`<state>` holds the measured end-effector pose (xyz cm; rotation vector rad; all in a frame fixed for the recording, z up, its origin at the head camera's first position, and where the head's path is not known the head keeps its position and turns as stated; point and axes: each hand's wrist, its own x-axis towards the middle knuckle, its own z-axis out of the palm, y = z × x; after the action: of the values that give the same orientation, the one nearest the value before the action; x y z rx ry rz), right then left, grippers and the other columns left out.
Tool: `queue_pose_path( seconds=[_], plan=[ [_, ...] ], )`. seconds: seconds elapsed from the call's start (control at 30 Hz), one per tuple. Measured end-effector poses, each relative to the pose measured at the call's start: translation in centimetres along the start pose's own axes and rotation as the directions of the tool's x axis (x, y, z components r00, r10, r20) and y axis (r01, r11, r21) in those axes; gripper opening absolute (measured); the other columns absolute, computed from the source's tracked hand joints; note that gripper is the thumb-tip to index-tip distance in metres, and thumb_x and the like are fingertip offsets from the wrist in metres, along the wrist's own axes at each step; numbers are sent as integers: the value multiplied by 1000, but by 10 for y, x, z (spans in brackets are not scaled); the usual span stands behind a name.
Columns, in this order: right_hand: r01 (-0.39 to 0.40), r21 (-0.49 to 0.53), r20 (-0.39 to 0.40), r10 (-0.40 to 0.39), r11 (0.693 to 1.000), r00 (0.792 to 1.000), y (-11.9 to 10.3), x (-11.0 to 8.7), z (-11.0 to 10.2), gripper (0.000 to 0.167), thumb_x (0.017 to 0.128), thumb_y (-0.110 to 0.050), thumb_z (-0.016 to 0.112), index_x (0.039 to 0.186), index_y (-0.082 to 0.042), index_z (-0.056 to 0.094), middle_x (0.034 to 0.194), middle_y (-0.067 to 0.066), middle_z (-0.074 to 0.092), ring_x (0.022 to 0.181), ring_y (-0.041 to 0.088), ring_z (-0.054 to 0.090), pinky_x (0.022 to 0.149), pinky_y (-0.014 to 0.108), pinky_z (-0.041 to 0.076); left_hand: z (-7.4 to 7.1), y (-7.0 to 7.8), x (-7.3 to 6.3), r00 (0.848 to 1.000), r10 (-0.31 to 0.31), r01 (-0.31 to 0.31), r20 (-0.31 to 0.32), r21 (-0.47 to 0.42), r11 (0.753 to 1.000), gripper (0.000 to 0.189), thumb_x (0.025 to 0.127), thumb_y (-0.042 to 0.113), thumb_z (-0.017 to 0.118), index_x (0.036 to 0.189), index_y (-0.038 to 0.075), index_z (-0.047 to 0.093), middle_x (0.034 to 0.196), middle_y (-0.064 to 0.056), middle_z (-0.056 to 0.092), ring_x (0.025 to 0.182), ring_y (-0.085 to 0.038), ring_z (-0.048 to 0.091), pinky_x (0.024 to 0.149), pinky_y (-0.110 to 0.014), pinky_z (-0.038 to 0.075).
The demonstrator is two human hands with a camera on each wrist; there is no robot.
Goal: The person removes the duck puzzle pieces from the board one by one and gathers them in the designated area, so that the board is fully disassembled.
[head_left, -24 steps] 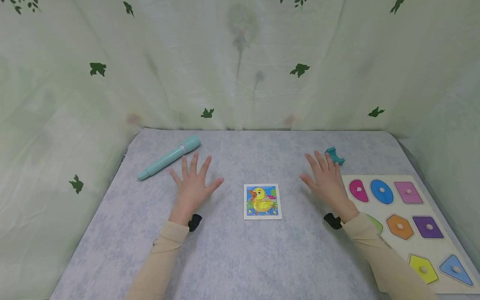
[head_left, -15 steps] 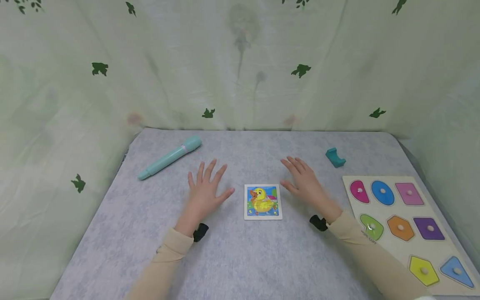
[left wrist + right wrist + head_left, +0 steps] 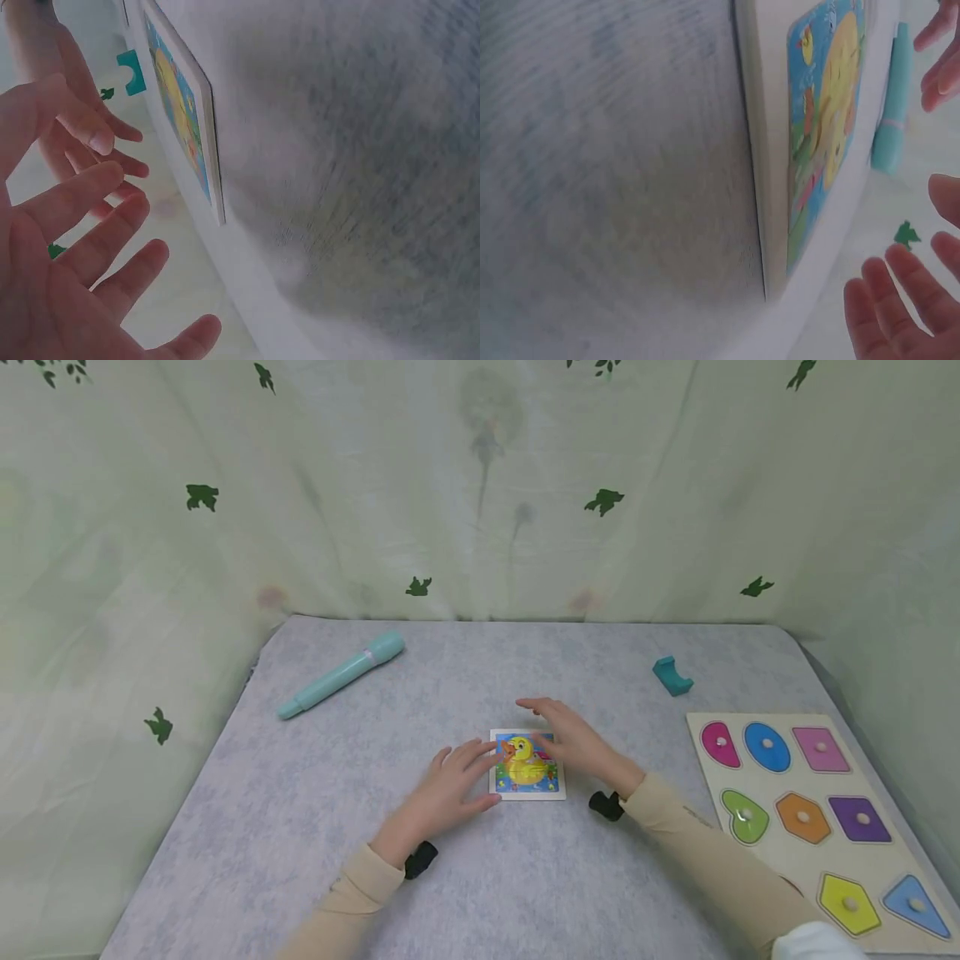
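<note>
A small square duck puzzle [image 3: 525, 768] with a white frame lies flat on the table between my hands. My left hand [image 3: 448, 783] is at its left side, fingertips overlapping the left edge in the head view. In the left wrist view the fingers [image 3: 105, 232] of that hand are spread and hold nothing. My right hand [image 3: 577, 739] hovers over the puzzle's upper right corner, thumb and fingers apart. The right wrist view shows its fingers [image 3: 900, 300] loosely extended above the puzzle's far side, with nothing between them.
A light teal thick pen-shaped tube [image 3: 341, 675] lies at the back left. A small teal curved block [image 3: 671, 677] sits at the back right. A wooden shape-puzzle board [image 3: 772, 785] with knobbed pieces lies at the right, partly under my right sleeve. A leaf-patterned curtain [image 3: 480, 527] hangs behind.
Both hands have come inward to the duck puzzle, the left moving right and the right moving left. The green heart piece and teal block are now uncovered. The puzzle has stayed in place.
</note>
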<state>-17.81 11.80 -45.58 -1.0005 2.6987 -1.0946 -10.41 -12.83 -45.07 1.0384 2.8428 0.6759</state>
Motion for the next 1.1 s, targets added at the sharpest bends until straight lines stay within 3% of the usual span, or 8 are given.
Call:
queue_pose_path(
  seconds=[0.2, 0.53, 0.9, 1.1],
  plan=[
    [0, 64, 88, -6, 998, 996, -2, 8, 9, 52, 88, 5, 63, 137, -3, 47, 132, 13, 53, 111, 29, 55, 91, 40, 45, 9, 6, -1, 999, 35, -35, 14, 6, 999, 52, 94, 31, 63, 138, 6, 50, 141, -11, 45, 132, -27, 38, 101, -55, 31],
    [-86, 56, 174, 75, 995, 982, -12, 22, 21, 44, 82, 12, 61, 124, 0, 56, 119, 12, 60, 102, 25, 57, 89, 37, 46, 22, 11, -2, 997, 8, -7, 80, -13, 1000, 51, 97, 31, 58, 140, 6, 48, 148, -9, 39, 133, -27, 35, 99, -54, 31],
    [-106, -76, 155, 117, 991, 981, -21, 23, 31, 41, 78, 16, 60, 115, 1, 61, 111, 9, 60, 105, 25, 56, 90, 37, 46, 26, 15, -1, 993, -31, 26, 113, 46, 999, 59, 95, 35, 61, 144, 6, 43, 148, -7, 37, 133, -27, 34, 99, -55, 31],
    [-119, 51, 156, 110, 992, 982, -12, 24, 32, 45, 77, 19, 60, 118, 2, 59, 107, 11, 55, 83, 20, 53, 72, 30, 47, 25, 16, 0, 994, -42, 37, 105, 49, 998, 56, 95, 31, 62, 142, 6, 46, 147, -6, 40, 132, -26, 36, 99, -55, 32]
  ],
)
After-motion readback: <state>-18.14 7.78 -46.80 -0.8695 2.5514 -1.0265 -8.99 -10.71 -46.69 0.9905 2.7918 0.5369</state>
